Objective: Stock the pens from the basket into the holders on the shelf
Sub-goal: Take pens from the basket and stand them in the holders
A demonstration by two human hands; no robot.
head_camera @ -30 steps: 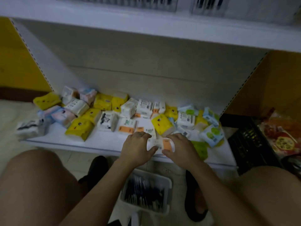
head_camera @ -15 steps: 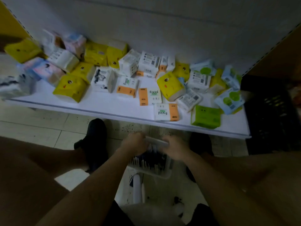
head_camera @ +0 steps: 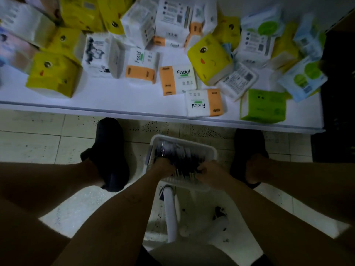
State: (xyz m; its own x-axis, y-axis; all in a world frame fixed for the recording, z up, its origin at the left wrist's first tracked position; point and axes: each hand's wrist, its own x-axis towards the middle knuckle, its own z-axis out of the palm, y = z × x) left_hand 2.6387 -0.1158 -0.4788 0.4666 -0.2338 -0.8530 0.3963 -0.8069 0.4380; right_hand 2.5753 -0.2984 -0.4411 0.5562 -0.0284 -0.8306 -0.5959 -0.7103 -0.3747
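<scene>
Pens (head_camera: 176,152) in basket (head_camera: 182,138) — none stocked that I see.
Left hand (head_camera: 165,167) and right hand (head_camera: 208,173) dig in at six o'clock, fingers curled — grip unclear.

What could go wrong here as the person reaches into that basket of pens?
Both the left hand and right hand are among the dark pens in the basket; in this dim light the grip is unclear, so pens might slip and scatter. The nearest Facial pack and green pack sit at the shelf edge and could be knocked off.
</scene>
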